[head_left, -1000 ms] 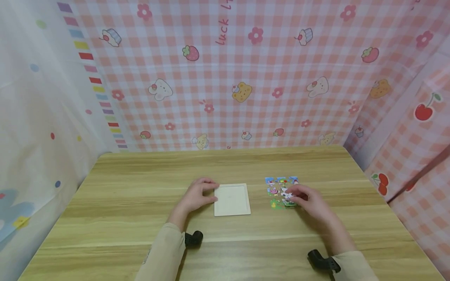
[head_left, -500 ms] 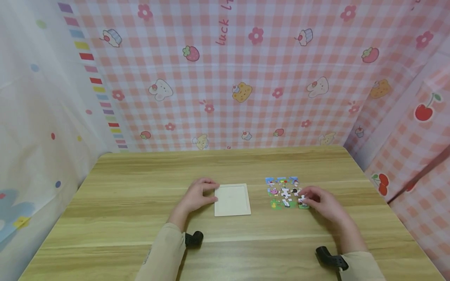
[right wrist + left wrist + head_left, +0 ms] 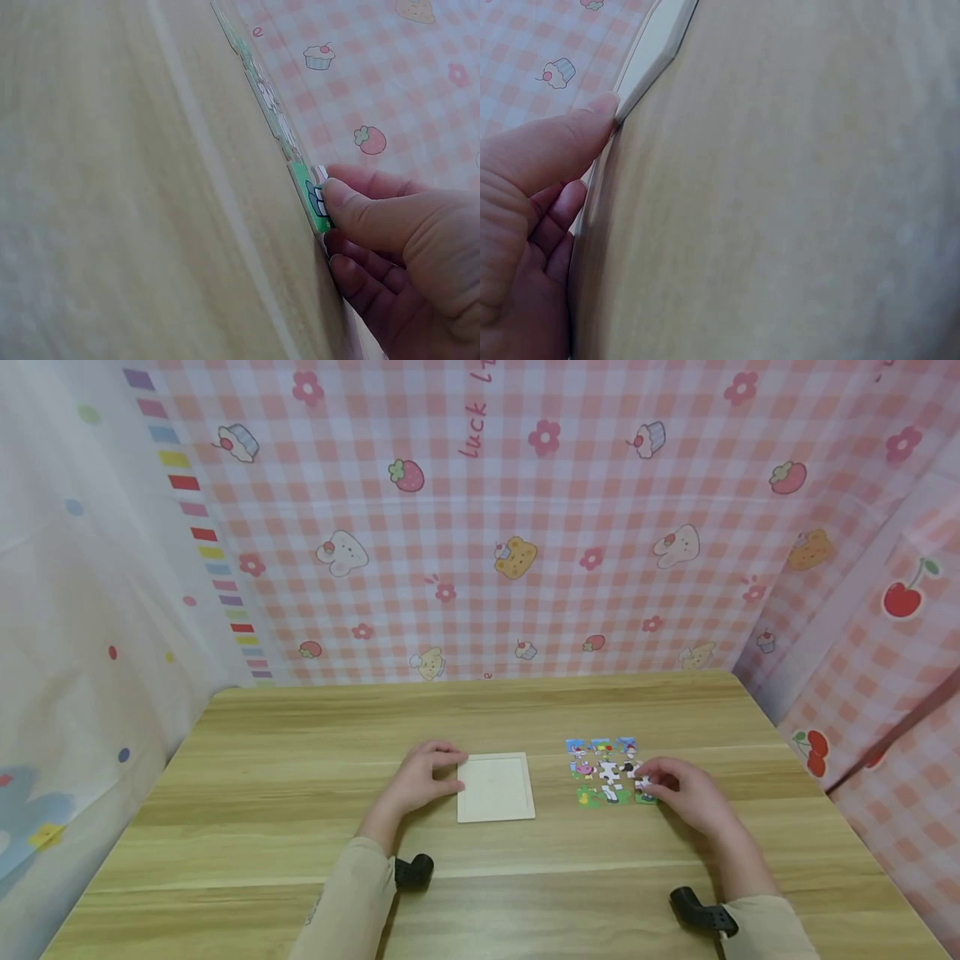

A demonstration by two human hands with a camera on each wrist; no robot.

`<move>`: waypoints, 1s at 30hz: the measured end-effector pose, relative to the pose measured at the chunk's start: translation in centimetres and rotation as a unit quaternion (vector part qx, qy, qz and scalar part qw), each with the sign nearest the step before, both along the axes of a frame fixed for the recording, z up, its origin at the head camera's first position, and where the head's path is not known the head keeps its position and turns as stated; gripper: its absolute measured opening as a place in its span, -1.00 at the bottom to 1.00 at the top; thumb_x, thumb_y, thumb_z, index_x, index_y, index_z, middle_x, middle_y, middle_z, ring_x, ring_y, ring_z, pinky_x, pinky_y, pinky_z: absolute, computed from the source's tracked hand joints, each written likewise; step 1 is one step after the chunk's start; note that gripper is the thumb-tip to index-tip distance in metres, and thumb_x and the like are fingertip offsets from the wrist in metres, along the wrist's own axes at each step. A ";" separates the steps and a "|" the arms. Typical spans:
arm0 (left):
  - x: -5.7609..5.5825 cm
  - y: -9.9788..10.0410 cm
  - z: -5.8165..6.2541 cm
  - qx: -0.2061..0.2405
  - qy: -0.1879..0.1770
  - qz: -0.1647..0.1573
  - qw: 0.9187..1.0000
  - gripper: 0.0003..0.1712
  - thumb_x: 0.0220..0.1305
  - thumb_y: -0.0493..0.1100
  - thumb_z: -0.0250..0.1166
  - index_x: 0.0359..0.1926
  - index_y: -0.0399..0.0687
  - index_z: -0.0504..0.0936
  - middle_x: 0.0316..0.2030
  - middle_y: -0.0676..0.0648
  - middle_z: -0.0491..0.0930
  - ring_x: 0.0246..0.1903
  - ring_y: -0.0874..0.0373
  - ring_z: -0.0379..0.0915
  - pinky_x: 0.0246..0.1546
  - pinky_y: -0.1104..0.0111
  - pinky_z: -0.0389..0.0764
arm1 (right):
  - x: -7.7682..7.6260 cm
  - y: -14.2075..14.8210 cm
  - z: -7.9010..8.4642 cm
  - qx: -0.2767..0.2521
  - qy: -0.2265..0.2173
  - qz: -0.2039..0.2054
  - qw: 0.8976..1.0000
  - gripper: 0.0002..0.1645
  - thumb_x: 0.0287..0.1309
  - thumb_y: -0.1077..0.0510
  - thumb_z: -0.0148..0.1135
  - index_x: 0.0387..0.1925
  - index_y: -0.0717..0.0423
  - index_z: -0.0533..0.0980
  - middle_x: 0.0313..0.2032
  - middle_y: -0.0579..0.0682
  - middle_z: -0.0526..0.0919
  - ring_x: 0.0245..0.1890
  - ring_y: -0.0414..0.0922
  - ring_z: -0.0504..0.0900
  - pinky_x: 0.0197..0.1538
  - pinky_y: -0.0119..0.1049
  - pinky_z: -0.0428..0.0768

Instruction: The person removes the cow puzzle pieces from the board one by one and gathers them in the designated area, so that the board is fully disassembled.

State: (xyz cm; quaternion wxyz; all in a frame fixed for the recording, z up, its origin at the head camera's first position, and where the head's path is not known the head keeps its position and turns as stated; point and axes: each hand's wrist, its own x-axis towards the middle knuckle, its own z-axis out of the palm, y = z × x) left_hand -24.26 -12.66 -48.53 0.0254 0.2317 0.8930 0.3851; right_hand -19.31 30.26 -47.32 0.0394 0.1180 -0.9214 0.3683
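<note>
A pale wooden puzzle tray [image 3: 495,787] with a raised rim lies flat on the table. My left hand [image 3: 417,775] rests at its left side, index finger at the upper corner and thumb lower on the same edge; in the left wrist view the thumb tip meets the edge of the tray [image 3: 654,49]. Right of the tray, several colourful jigsaw pieces [image 3: 609,771] lie in loose rows, slightly apart. My right hand [image 3: 684,792] pinches the bottom-right puzzle piece [image 3: 309,196], green with a dark-outlined drawing, between thumb and fingers. Part of that piece is hidden behind the fingertips.
The wood-grain table [image 3: 300,735] reaches back to a pink checked cloth [image 3: 480,527]. White cloth [image 3: 90,610] hangs on the left, and cherry-print cloth [image 3: 892,652] on the right. Black camera mounts [image 3: 414,872] sit on both wrists.
My right hand has drawn the bottom-right puzzle piece to the right, out from over the other pieces, then shifted slightly back left. The left hand and tray stay in place.
</note>
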 end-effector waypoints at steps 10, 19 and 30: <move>0.1 0.0 -0.1 -0.001 -0.003 0.004 1.000 -0.49 0.16 -0.19 0.48 0.15 -0.15 0.65 0.16 -0.13 0.49 0.23 -0.14 0.27 0.31 -0.03 0.22 | -0.1 -0.1 -0.2 0.018 0.028 0.001 0.999 -0.78 0.11 0.40 0.37 -0.17 0.19 0.66 -0.30 -0.02 0.63 -0.29 -0.13 0.54 -0.21 -0.29 0.55; 0.2 0.0 0.1 0.004 0.003 -0.001 1.000 -0.50 0.16 -0.20 0.48 0.15 -0.17 0.65 0.16 -0.16 0.50 0.23 -0.16 0.27 0.30 -0.04 0.23 | 0.1 -0.5 0.4 0.034 0.067 -0.005 0.997 -0.76 0.12 0.40 0.36 -0.15 0.19 0.67 -0.22 0.04 0.66 -0.25 -0.12 0.53 -0.20 -0.29 0.53; 0.8 -0.6 0.9 0.013 0.009 -0.026 1.000 -0.48 0.25 -0.17 0.40 0.20 -0.24 0.58 0.18 -0.21 0.49 0.21 -0.19 0.33 0.29 -0.08 0.28 | 0.6 -4.0 1.9 0.021 0.103 0.055 0.993 -0.82 0.15 0.30 0.39 -0.17 0.14 0.67 -0.30 -0.12 0.61 -0.34 -0.24 0.47 -0.31 -0.36 0.52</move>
